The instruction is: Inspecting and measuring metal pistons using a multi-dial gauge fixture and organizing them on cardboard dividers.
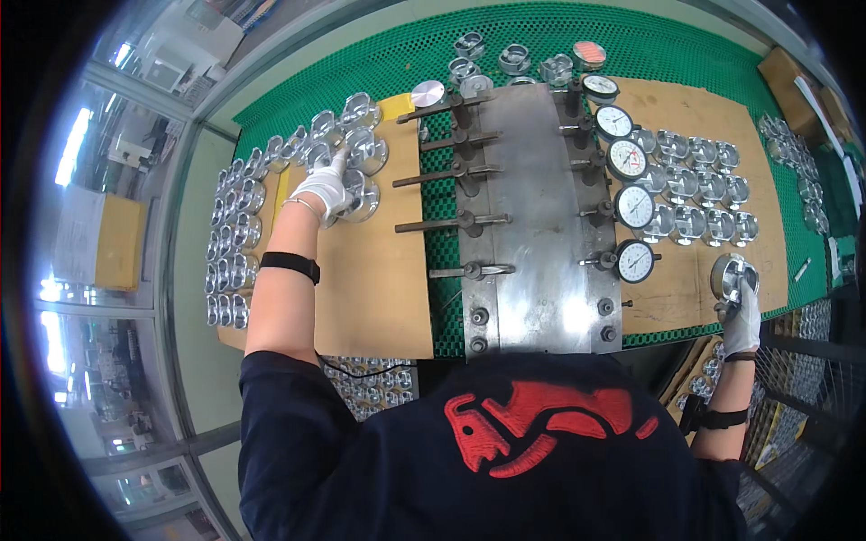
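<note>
A person in a dark shirt with a red emblem leans over a workbench, seen from above their head. Both hands wear white gloves, and each forearm carries a black band.

The left hand (325,187) reaches forward to the left side of the bench, its fingers resting on a shiny metal piston (361,194) among loose ones; whether they close around it cannot be told. The right hand (741,316) is closed around another metal piston (731,273), held at the right front edge of the bench.

In the middle stands a grey steel gauge fixture (537,225). Five round white dial gauges (634,206) run down its right side, and five dark rods (451,222) stick out to its left.

To the right, about twelve pistons stand in three neat rows (704,194) on a brown board (758,117). On the left, roughly two dozen more are packed in rows (233,243) along the bench edge beside another brown board (379,288), with about eight loose ones near the left hand. Five or six more parts lie at the back (514,61), one with an orange top.

The bench is covered by green mesh matting (631,45). More pistons show in trays below the bench on both sides. Glass partitions (117,225) and a bright workshop lie to the left.
</note>
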A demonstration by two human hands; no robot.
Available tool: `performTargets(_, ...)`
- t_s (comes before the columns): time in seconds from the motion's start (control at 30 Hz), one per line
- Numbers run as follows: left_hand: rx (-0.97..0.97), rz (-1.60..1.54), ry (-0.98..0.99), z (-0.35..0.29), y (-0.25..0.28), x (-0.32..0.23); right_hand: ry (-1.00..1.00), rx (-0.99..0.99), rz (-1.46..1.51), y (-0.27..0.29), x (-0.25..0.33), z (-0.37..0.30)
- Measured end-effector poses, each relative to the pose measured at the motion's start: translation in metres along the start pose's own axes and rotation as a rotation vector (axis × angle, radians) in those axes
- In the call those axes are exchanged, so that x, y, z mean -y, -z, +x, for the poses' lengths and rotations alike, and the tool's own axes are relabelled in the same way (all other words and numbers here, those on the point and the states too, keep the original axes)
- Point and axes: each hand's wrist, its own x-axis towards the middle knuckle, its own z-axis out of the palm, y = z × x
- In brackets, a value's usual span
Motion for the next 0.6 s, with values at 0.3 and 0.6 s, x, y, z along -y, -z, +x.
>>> performTargets(0.3, 0.270, -0.081, 0.013, 0.004, 0.026, -0.013, 0.080, -0.073, 0.141, 0.070, -0.077, 0.057)
performTargets(0.6, -0.134, -0.180, 0.015, -0.021, -0.010, 0.000, -0.167, -0.115, 0.373, 0.072, -0.066, 0.095)
